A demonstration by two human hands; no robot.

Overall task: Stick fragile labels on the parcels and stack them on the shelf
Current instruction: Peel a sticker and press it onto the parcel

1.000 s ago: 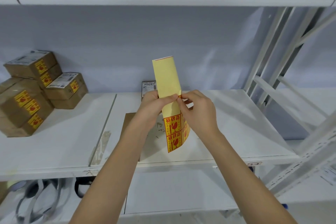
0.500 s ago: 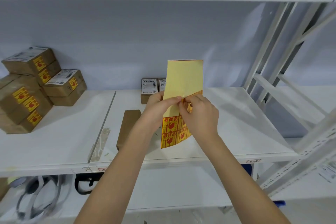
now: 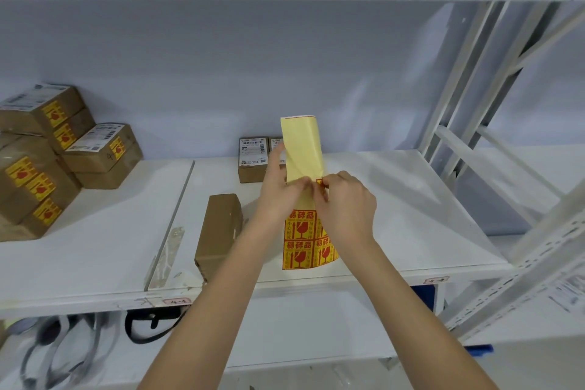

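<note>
Since half a second ago, label sheet [image 3: 302,152] has narrowed; left hand [image 3: 280,190] steadies it above the shelf [image 3: 395,199] so right hand [image 3: 346,204] pinches a fragile label [image 3: 320,182] free for the unlabelled parcel [image 3: 218,228].

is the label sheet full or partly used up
Partly used. The label sheet is bare yellow backing along its upper stretch; printed fragile labels remain only on the lower part.

On the shelf [image 3: 395,199], a stack of parcels [image 3: 47,161] sits at the far left, one parcel [image 3: 218,231] lies near the front edge, two more parcels [image 3: 253,158] stand at the back, behind the label sheet [image 3: 304,187] held above the shelf.
</note>
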